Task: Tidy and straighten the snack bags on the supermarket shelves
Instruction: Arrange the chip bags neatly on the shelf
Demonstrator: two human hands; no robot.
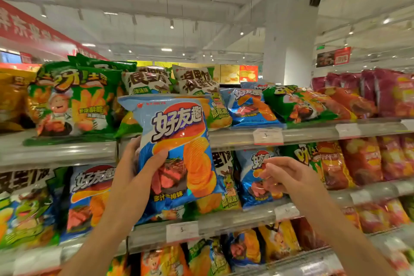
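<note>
Holding a blue chip bag (179, 150) up in front of the shelves, the left hand (143, 168) grips its lower left edge, thumb across the front, fingers behind. Bag is upright, tilted a bit, top edge level w/ the upper shelf rail (235, 139). Right hand (284, 175) is just right of the bag, not touching it, fingers loosely curled w/ nothing in them, in front of a second blue bag (253, 179) on the middle shelf. Price tag (182, 231) sits on the middle rail below the held bag; another tag (267, 136) on the upper rail. Upper shelf, left to right: green bag (74, 98) standing, white bags (147, 80) behind, a blue bag (251, 107) lying back, a green bag (298, 103) on its side, red and purple bags (394, 94) at far right. Behind, a white pillar (289, 51) and ceiling lights.
</note>
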